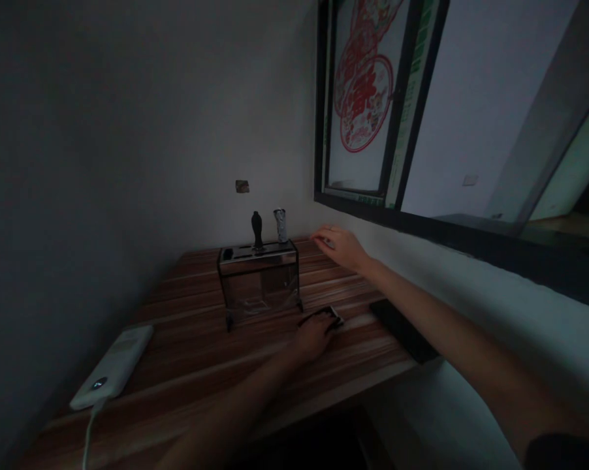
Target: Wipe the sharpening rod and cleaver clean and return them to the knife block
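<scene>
On the striped wooden table (187, 346) stands a knife block (260, 287) with a dark frame and see-through sides. A black handle (256, 228) and a silvery patterned handle (281, 226) rise from its top. My left hand (315, 334) rests at the table in front of the block's right side, its fingers closed over a flat dark item with a pale edge (337, 316); its kind is too dim to make out. Raised to the right of the block, my right hand (341, 247) has its fingers stretched leftward and loosely bent, the thumb slightly apart. Nothing shows in it.
A white power bank (115, 367) with a cable (87, 431) lies at the left edge. Near the right edge is a flat black object (403, 329). Walls border the table, with a dark-framed window (397, 219) at the right and a small wall socket (242, 187) behind.
</scene>
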Action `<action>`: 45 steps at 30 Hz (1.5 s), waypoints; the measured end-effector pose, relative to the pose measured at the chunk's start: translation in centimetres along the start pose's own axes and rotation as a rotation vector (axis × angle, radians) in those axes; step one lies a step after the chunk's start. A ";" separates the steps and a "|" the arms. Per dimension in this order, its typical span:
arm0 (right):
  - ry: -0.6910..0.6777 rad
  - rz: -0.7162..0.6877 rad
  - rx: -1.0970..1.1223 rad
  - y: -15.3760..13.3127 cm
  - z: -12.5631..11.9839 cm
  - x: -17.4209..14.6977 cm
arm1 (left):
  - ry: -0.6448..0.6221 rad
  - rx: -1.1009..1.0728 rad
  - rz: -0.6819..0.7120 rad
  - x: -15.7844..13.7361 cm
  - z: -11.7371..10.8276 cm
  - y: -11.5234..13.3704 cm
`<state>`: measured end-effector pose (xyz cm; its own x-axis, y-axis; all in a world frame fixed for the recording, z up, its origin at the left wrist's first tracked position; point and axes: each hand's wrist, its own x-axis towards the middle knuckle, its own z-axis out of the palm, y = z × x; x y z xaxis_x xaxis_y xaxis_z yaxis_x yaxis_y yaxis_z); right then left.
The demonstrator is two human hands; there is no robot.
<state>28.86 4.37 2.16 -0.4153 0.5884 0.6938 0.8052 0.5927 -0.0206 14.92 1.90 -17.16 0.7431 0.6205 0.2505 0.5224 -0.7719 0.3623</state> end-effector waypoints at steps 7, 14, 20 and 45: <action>0.003 0.125 0.213 0.5 2.5 -2.5 | -0.109 0.057 0.265 3.5 2.3 0.5; 0.023 0.205 0.482 1.2 5.3 -3.6 | -0.187 0.125 0.341 2.8 1.9 1.0; -0.015 0.257 0.635 0.4 7.5 -3.4 | -0.167 0.118 0.276 2.5 2.0 1.9; -0.297 0.529 1.400 2.6 14.0 -2.3 | 0.561 -0.744 -0.345 -9.9 -16.1 -16.7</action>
<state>25.96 12.28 -9.54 -0.4217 0.8779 0.2271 -0.0807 0.2131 -0.9737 -7.89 10.89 -11.24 0.1938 0.9186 0.3443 0.1341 -0.3725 0.9183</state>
